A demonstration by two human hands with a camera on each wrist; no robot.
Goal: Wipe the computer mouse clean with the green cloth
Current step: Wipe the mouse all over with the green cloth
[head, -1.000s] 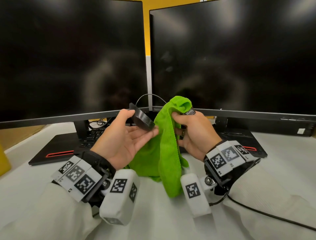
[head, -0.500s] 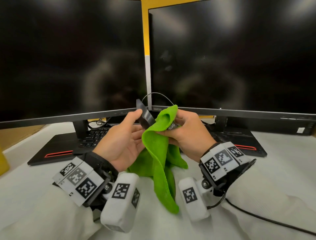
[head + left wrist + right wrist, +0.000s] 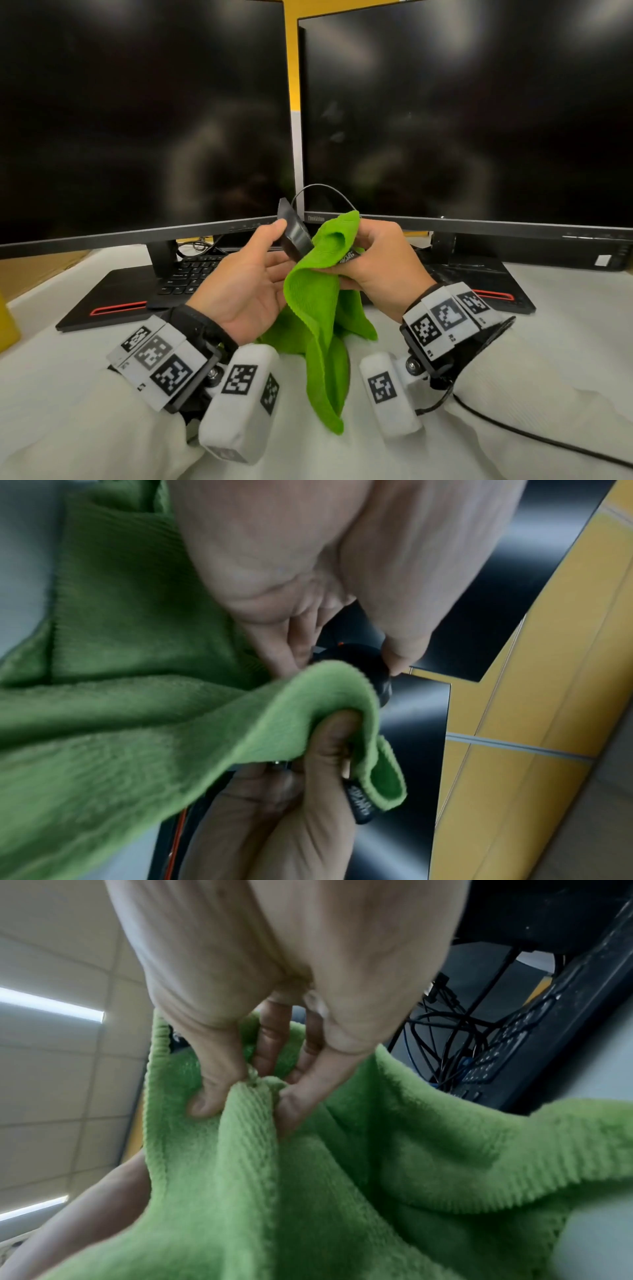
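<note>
A black wired computer mouse (image 3: pixel 293 233) is held up in the air in front of the monitors, tilted on edge. My left hand (image 3: pixel 253 284) grips it between thumb and fingers; the left wrist view shows the mouse (image 3: pixel 363 664) under my fingertips. The green cloth (image 3: pixel 318 298) is bunched in my right hand (image 3: pixel 373 263), its top fold pressed against the mouse's right side, the rest hanging down to the desk. In the right wrist view my right hand (image 3: pixel 260 1074) pinches a fold of the cloth (image 3: pixel 342 1177). The mouse cable (image 3: pixel 322 188) arcs up behind.
Two dark monitors (image 3: pixel 462 113) stand close behind my hands. A black keyboard (image 3: pixel 191 274) lies under them on the white desk (image 3: pixel 565 342), beside the monitor bases. A black cable (image 3: pixel 534 438) runs from my right wrist. A yellow object (image 3: pixel 7 325) sits at the left edge.
The left hand raised the mouse and tipped it more upright. The right hand brought the cloth left against it, then shifted slightly upward along the mouse.
</note>
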